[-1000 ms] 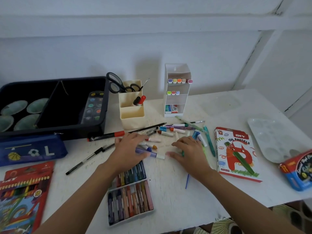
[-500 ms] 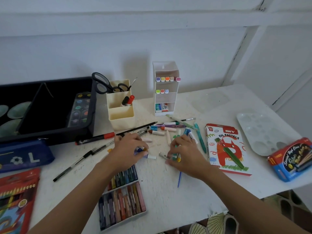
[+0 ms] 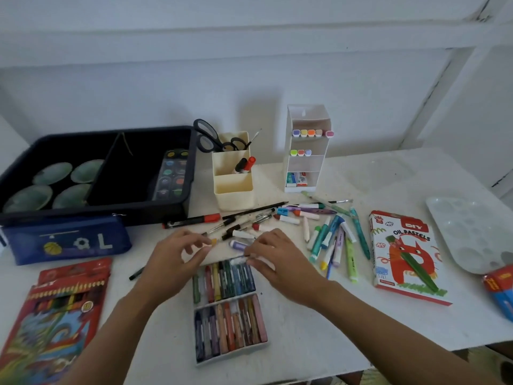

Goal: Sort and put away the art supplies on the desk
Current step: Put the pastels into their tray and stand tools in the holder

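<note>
your right hand (image 3: 277,262), centre frame, pinches a pale pastel stick (image 3: 239,259) at the top edge of the open oil pastel tray (image 3: 233,354). your left hand (image 3: 175,257), just left of it, curls its fingers near a yellow-tipped piece (image 3: 213,241); i cannot tell whether it grips it. loose markers (image 3: 330,237) lie right of centre, beside the oil pastels box (image 3: 402,254).

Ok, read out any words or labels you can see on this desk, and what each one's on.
"DIY": cover of the oil pastel box.
"OIL PASTELS": same cover, just below.
"L": blue pencil case, beside ball pictures.
Too blurred to read: coloured pencil pack, red and blue box, loose markers, packets in the white organizer.
</note>
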